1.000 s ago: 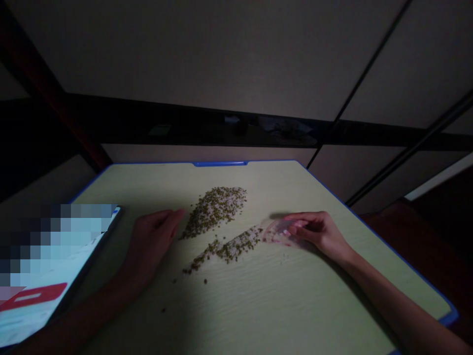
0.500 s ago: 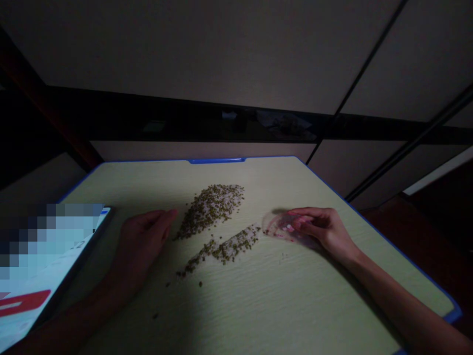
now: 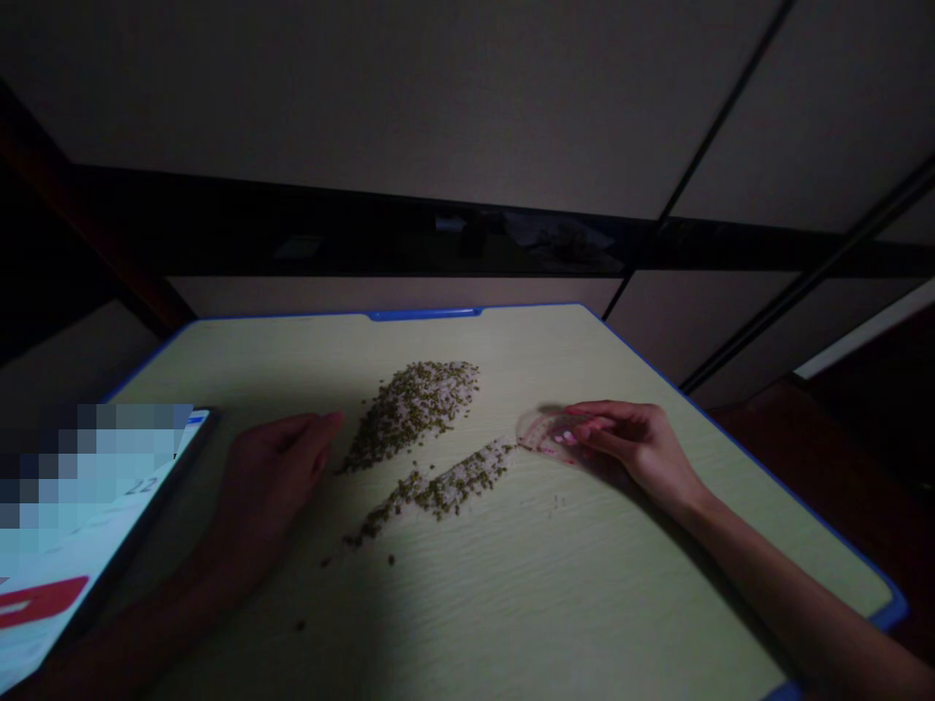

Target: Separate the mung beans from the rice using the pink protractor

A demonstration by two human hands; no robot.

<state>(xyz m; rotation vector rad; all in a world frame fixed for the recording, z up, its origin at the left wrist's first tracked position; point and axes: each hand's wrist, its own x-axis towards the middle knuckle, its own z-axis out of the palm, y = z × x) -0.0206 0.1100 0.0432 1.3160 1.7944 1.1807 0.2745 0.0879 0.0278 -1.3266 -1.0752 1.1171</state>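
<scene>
My right hand (image 3: 632,443) pinches a clear, round plastic piece with pink marks (image 3: 544,435), its edge low over the table by the end of a thin strip of grains. That strip (image 3: 445,487) mixes green beans with white grains and runs down to the left. Behind it lies a bigger heap of the same green and white mix (image 3: 416,409). Left of the heap, my left hand (image 3: 281,472) rests in shadow with its fingers curled together; whether anything is between them is hidden.
A lit screen (image 3: 94,545) lies at the left edge, partly blurred out. The pale table (image 3: 511,604) has a blue rim and a blue handle (image 3: 425,313) at the far side. Light cupboard panels (image 3: 365,107) rise behind it. A few stray beans lie near the front.
The view has shifted slightly. The plastic piece in my right hand sits about where it was, against the strip's right end. My left hand and both piles look nearly unchanged.
</scene>
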